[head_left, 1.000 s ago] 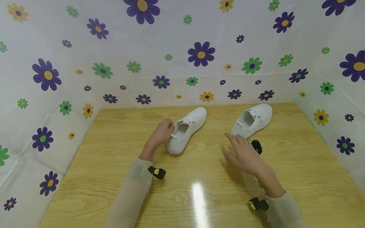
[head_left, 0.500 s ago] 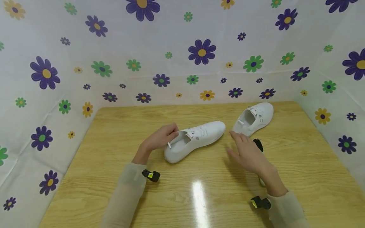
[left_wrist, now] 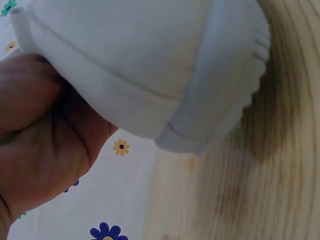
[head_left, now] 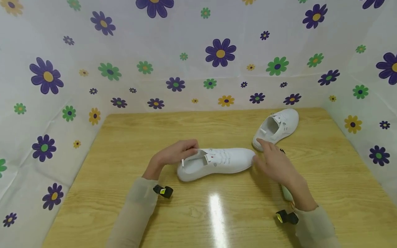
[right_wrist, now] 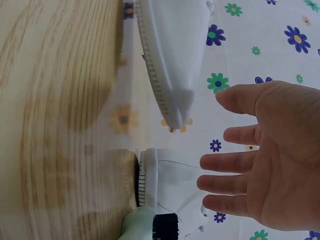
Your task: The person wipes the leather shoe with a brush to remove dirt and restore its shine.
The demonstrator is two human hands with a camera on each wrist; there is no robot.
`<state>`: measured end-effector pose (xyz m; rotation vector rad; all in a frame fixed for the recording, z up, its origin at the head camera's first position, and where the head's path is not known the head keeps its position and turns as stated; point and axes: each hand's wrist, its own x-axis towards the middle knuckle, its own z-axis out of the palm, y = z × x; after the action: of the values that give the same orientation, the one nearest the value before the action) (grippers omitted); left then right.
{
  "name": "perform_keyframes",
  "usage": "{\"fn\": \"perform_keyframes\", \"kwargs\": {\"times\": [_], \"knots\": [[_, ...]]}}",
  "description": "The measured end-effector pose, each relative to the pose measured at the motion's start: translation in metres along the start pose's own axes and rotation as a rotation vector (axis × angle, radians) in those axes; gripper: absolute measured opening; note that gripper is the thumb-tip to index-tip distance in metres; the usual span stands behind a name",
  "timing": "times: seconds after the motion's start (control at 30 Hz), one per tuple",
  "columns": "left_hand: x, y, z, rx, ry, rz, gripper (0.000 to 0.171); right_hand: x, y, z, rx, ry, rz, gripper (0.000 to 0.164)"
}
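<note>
A white lace-up shoe (head_left: 231, 160) hangs just above the table, its toe pointing right. My left hand (head_left: 178, 151) grips the far side of its opening, thumb curled over the rim; in the left wrist view the shoe's heel (left_wrist: 150, 100) fills the top. My right hand (head_left: 277, 165) is beside the toe with fingers extended, and the right wrist view shows its palm holding nothing. Under the right hand lies a brush with a pale green handle (head_left: 286, 193) and black bristles (right_wrist: 165, 226), mostly hidden in the head view.
The second white shoe (head_left: 283, 124) rests on the wooden table (head_left: 124, 213) at the back right, beyond my right hand. A white flower-printed cloth (head_left: 173, 41) stands around the table's back and sides. Black straps with camera mounts (head_left: 163, 191) sit at the wrists.
My left hand has lifted the near shoe and swung its toe from pointing away to pointing right. The right hand has shifted slightly right. The second shoe stays in place.
</note>
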<state>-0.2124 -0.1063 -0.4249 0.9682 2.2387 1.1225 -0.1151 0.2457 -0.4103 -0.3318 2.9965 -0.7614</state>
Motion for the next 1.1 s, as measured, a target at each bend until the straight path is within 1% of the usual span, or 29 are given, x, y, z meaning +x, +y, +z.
{"fn": "perform_keyframes", "kwargs": {"times": [0.2, 0.33, 0.43, 0.57, 0.63, 0.77, 0.87, 0.97, 1.1], "knots": [[0.007, -0.004, 0.0, 0.006, -0.04, 0.035, 0.015, -0.001, 0.003, -0.003, 0.003, 0.029, -0.023, 0.057], [0.011, -0.006, -0.001, 0.015, -0.042, 0.038, 0.016, -0.001, 0.003, -0.003, 0.011, 0.008, -0.009, 0.056], [0.014, -0.007, -0.005, 0.017, -0.01, 0.02, 0.018, -0.001, 0.003, -0.002, 0.01, -0.001, -0.005, 0.056], [0.019, -0.007, -0.01, 0.007, 0.04, -0.02, 0.016, -0.001, 0.004, -0.001, 0.007, 0.003, -0.004, 0.056], [0.019, -0.008, -0.011, 0.006, 0.047, -0.041, 0.016, -0.001, 0.005, -0.001, 0.009, -0.001, -0.001, 0.056], [0.018, -0.011, -0.012, 0.008, 0.035, -0.079, 0.018, -0.001, 0.005, 0.0, 0.012, -0.021, 0.005, 0.056], [0.015, -0.011, -0.014, 0.013, 0.052, -0.095, 0.023, 0.0, 0.005, 0.001, 0.007, -0.017, -0.009, 0.055], [0.012, -0.008, -0.018, -0.027, 0.104, -0.116, 0.034, 0.001, 0.005, 0.001, 0.004, -0.007, -0.021, 0.055], [0.003, -0.003, -0.023, -0.092, 0.162, -0.156, 0.045, 0.001, 0.005, 0.002, 0.015, -0.022, -0.013, 0.055]]}}
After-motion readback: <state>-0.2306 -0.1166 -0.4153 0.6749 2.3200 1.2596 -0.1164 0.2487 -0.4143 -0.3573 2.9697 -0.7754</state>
